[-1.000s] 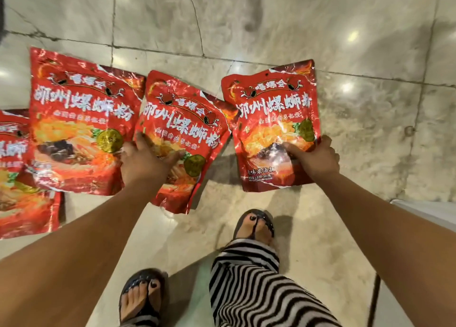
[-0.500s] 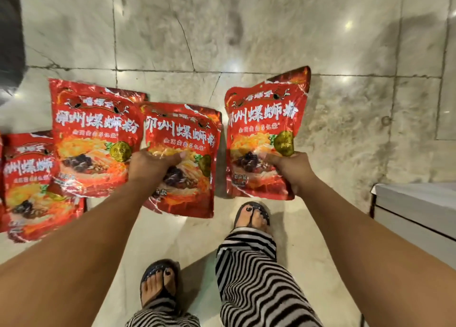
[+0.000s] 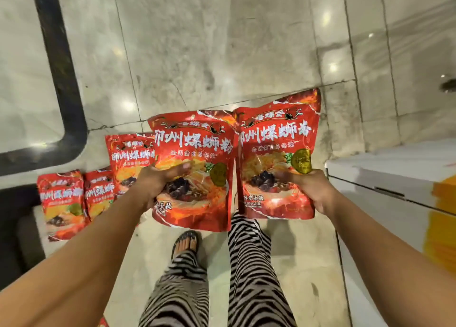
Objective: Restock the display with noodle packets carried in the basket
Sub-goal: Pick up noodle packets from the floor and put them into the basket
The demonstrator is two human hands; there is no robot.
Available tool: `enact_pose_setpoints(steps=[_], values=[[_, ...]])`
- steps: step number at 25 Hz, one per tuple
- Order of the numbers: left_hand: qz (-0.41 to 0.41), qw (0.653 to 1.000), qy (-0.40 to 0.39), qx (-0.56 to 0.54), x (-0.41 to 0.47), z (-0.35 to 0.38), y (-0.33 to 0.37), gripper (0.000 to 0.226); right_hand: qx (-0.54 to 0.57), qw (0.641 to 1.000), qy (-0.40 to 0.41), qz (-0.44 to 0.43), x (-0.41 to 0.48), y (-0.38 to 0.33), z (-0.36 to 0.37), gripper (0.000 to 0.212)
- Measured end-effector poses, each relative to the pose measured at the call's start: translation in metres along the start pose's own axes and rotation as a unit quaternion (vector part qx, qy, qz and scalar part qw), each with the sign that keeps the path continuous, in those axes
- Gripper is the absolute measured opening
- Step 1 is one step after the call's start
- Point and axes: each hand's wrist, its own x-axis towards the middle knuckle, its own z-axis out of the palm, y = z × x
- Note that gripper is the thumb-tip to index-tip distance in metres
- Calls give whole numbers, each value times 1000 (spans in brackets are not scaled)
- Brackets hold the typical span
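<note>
Your left grip (image 3: 158,186) is clamped on a red noodle packet (image 3: 195,154), thumb laid across its front. Your right grip (image 3: 313,191) is clamped on a second packet (image 3: 276,139) at its lower right edge. Both are held upright, side by side, above your striped trousers (image 3: 249,265) and sandal (image 3: 186,243). Three more packets (image 3: 64,203) show left of your forearm, over the marble floor (image 3: 209,43); what they rest on is unclear. A white cabinet (image 3: 394,169) stands at right.
</note>
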Motion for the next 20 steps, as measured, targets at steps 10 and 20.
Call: enact_pose_setpoints(steps=[10, 20], values=[[167, 965, -131, 155, -58, 25, 17, 20, 299, 953, 49, 8, -126, 147, -5, 96], [169, 863, -274, 388, -117, 69, -38, 51, 613, 766, 188, 33, -241, 357, 96, 89]])
